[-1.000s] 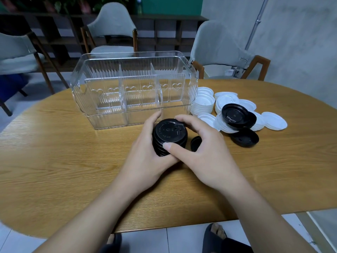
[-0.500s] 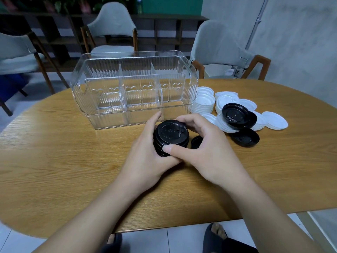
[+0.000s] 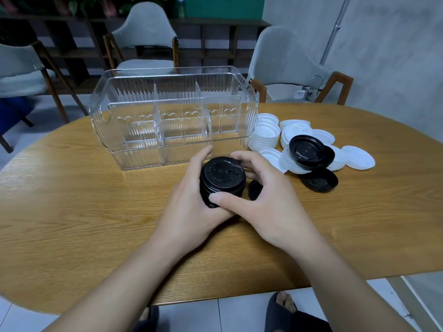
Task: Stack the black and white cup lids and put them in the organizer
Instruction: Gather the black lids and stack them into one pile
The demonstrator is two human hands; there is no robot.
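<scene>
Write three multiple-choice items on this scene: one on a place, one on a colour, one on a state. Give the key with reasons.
1. Where does the clear organizer stand?
A. on the floor
B. on the table, beyond the hands
C. on a chair

2. What colour is the stack of lids held by both hands?
A. black
B. white
C. red

3. What do the organizer's compartments hold?
A. white lids
B. black lids
C. nothing visible

Key: 1 B, it sits on the wooden top. 2 A, left hand and right hand grip a black stack. 3 C, its clear walls show no lids inside.
</scene>
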